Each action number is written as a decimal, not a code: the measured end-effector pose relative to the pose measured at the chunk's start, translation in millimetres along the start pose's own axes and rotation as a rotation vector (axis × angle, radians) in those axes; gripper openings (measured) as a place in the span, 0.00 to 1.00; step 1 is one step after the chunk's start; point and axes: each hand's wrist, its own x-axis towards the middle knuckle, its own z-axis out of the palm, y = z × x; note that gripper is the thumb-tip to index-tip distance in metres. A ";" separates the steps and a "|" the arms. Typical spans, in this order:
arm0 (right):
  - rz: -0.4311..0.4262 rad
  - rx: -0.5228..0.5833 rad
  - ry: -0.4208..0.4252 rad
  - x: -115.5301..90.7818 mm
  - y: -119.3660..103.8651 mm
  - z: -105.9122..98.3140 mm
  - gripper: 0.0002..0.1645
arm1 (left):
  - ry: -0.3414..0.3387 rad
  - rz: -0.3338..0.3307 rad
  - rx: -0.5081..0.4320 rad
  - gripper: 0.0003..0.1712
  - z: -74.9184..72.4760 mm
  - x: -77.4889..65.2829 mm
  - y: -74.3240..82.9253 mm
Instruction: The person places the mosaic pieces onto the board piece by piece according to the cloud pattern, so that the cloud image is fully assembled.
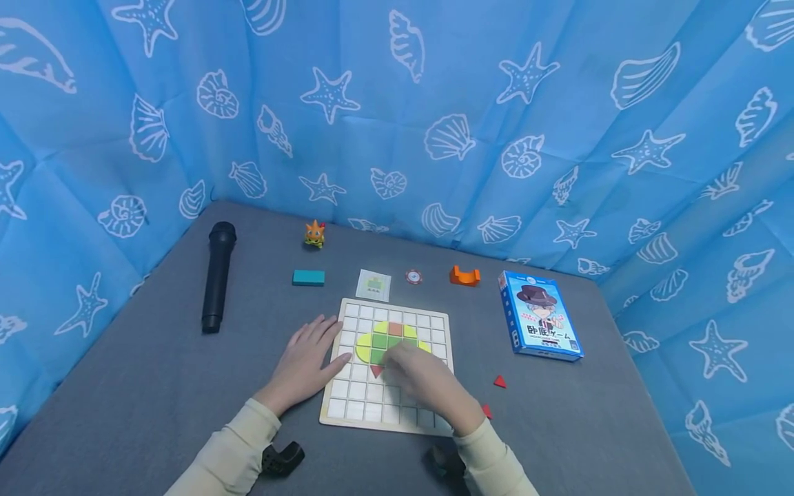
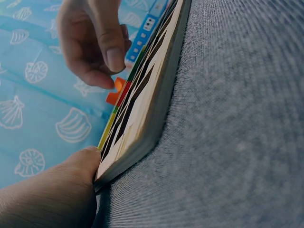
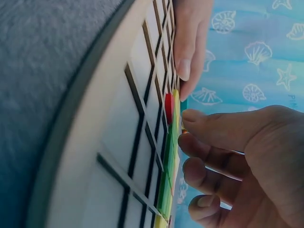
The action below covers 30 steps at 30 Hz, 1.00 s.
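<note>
A square wooden board (image 1: 338,408) with a grid of white cells lies on the grey table. Green square tiles (image 1: 376,356), yellow rounded tiles (image 1: 362,348), a brown square tile (image 1: 395,329) and a red triangle tile (image 1: 375,370) sit on it. My left hand (image 1: 305,362) rests at the board's left edge, fingers extended and thumb touching the rim. Over the middle of the board hovers my right hand (image 1: 422,379), hiding part of the pattern. Its fingers (image 3: 204,173) are loosely bent just above the tiles, and nothing shows between them in the right wrist view.
Two loose red triangles (image 1: 500,381) lie right of the board. Behind it are a pattern card (image 1: 374,285), a poker chip (image 1: 413,276), a teal block (image 1: 308,277), an orange arch block (image 1: 465,275) and a toy figure (image 1: 314,234). A microphone (image 1: 218,279) lies left, a blue game box (image 1: 541,317) right.
</note>
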 end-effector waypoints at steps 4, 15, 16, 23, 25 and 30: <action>-0.018 0.007 -0.016 0.7 -1.3 4.2 0.09 | 0.001 0.000 0.010 0.38 0.1 -0.1 0.2; -0.032 -0.017 -0.029 5.2 -6.0 5.9 0.08 | 0.004 0.001 0.014 0.38 0.9 0.0 -0.4; -0.034 -0.020 -0.028 5.6 -7.0 6.0 0.08 | 0.005 0.001 0.012 0.38 1.0 -0.1 -0.4; -0.030 -0.039 -0.034 7.0 -9.2 9.7 0.05 | 0.002 -0.001 0.006 0.38 1.1 -1.0 -0.9; -0.029 -0.042 -0.045 7.1 -9.4 9.8 0.05 | -0.002 -0.002 0.004 0.38 1.0 -1.0 -1.1; -0.037 -0.050 -0.072 7.8 -10.0 7.6 0.07 | -0.007 -0.004 -0.001 0.38 0.1 -0.3 -0.4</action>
